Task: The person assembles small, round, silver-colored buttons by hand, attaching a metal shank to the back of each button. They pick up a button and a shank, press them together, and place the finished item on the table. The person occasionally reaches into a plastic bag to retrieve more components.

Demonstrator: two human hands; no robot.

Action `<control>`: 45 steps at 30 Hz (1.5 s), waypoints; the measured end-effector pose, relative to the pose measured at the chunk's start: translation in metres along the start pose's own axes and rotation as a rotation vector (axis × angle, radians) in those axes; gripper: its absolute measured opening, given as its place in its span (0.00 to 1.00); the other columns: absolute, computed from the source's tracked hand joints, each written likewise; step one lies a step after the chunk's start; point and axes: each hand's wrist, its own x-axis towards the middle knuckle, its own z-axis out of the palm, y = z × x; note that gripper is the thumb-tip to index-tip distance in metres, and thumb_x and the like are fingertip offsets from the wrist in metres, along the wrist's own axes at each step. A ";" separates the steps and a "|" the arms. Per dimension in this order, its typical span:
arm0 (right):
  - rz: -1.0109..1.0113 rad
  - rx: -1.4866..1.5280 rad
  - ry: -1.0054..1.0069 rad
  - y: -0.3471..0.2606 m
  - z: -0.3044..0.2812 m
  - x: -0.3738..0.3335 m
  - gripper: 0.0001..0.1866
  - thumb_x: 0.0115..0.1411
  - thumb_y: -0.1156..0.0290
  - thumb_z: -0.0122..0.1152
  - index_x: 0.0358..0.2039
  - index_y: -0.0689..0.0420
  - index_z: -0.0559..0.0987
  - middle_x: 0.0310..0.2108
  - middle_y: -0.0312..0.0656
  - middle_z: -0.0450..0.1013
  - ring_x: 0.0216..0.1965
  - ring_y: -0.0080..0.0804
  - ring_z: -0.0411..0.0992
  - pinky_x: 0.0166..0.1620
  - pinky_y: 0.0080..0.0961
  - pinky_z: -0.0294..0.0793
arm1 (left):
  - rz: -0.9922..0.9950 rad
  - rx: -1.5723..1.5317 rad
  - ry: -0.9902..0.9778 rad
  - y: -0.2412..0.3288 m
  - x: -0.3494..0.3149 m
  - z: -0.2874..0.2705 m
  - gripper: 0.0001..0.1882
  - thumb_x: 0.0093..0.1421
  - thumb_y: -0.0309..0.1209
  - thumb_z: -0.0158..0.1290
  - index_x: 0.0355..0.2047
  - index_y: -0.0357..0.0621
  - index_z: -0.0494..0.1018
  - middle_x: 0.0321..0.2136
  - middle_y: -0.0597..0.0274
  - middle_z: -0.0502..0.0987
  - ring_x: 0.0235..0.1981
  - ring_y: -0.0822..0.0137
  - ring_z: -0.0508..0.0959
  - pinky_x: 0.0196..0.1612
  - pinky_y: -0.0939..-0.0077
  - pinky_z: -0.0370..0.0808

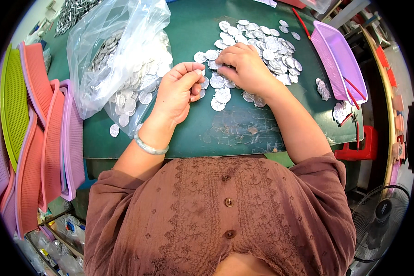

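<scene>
My left hand (177, 92), wearing a pale bangle (150, 146) on its wrist, is closed over the near side of the table. Between its thumb and forefinger shows the edge of a small silver disc (203, 72). Just to its right, my right hand (244, 66) rests with curled fingers at the near left of a heap of round silver metal discs (273, 46). Its thumb and fingertips come together over the discs; what they grip, if anything, is hidden. Several loose discs (222, 95) lie below the two hands.
An opened clear plastic bag (89, 87) of more discs lies at the left. Stacked plastic baskets (53, 142) stand along the left edge. A purple basket (324, 39) and red-handled tool (354, 122) lie at the right of the green table (188, 138). A fan (382, 221) stands lower right.
</scene>
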 end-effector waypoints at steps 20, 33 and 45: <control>0.106 0.626 0.098 -0.025 -0.012 0.001 0.07 0.50 0.78 0.56 0.32 0.61 0.77 0.26 0.38 0.71 0.28 0.23 0.69 0.32 0.16 0.66 | 0.148 -0.007 -0.004 -0.001 0.001 0.001 0.07 0.54 0.25 0.50 0.34 0.39 0.71 0.22 0.68 0.70 0.17 0.81 0.64 0.18 0.89 0.61; -0.039 0.428 0.194 -0.027 -0.012 0.001 0.09 0.46 0.80 0.59 0.31 0.60 0.77 0.27 0.40 0.72 0.27 0.27 0.70 0.30 0.18 0.69 | 0.169 -0.013 0.011 -0.002 0.001 0.002 0.07 0.54 0.24 0.50 0.35 0.39 0.72 0.22 0.68 0.70 0.18 0.81 0.65 0.19 0.89 0.61; 0.598 1.246 -0.046 -0.024 -0.008 -0.001 0.12 0.57 0.71 0.49 0.37 0.66 0.74 0.27 0.38 0.72 0.27 0.21 0.67 0.34 0.18 0.69 | 0.075 -0.021 -0.067 -0.001 0.001 0.000 0.05 0.56 0.27 0.47 0.32 0.39 0.70 0.23 0.66 0.71 0.18 0.80 0.65 0.20 0.88 0.61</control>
